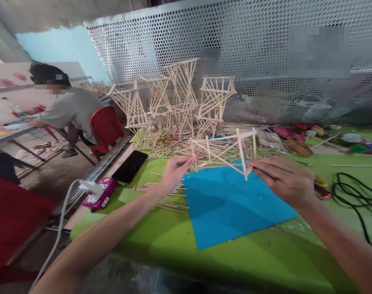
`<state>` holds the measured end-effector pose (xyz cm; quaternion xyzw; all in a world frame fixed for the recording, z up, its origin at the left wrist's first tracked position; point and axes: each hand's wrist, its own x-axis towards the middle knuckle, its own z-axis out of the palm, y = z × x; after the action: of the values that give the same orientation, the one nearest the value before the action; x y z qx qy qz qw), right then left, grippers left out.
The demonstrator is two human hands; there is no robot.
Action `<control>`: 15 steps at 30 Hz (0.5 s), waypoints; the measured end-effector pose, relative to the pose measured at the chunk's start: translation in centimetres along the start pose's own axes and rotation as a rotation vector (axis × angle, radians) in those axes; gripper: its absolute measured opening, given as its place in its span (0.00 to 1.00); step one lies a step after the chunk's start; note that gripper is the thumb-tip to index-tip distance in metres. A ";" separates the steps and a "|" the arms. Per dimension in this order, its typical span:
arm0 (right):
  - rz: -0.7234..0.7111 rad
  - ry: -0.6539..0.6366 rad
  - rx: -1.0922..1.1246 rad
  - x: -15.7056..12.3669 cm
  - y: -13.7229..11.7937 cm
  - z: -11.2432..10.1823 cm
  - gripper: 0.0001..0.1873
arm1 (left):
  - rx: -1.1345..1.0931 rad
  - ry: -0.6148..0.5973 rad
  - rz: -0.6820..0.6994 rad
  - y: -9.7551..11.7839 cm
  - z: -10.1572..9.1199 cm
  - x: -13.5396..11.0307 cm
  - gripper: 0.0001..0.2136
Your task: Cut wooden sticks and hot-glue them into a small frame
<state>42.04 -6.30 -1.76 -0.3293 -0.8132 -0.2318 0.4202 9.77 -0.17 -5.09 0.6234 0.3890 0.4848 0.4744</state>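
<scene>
A light wooden stick frame [225, 149] hangs above a blue sheet [235, 204] on the green table [161, 241]. My left hand [175, 171] pinches the frame's left corner. At its right corner my right hand [285, 179] is closed on the sticks. Both hands hold the frame off the table.
Several finished stick frames [176, 98] are stacked at the back before a perforated metal screen [265, 49]. Loose sticks [167, 200] lie by my left hand. A black phone [130, 166] and a pink power strip [100, 195] sit left; black cables [357, 192] right. A seated person [66, 106] is far left.
</scene>
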 end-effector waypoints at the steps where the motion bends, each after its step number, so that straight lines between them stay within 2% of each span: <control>1: -0.011 -0.013 0.003 -0.2 -0.1 0.1 0.23 | 0.017 0.015 0.001 -0.3 0.0 0.1 0.20; 6: -0.083 -0.045 0.038 -0.5 -0.4 0.5 0.23 | 0.108 0.025 0.084 -1.0 -0.3 0.3 0.20; 10: -0.044 -0.099 0.104 -0.4 -0.9 0.7 0.19 | 0.181 0.022 0.111 -1.0 -0.8 0.5 0.20; 15: 0.014 -0.189 0.195 -1.1 -0.8 1.4 0.19 | 0.276 0.031 0.126 -0.6 -1.5 1.0 0.20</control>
<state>41.17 -6.34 -3.55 -0.3128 -0.8656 -0.1166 0.3733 8.47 1.25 -5.35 0.6982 0.4195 0.4651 0.3469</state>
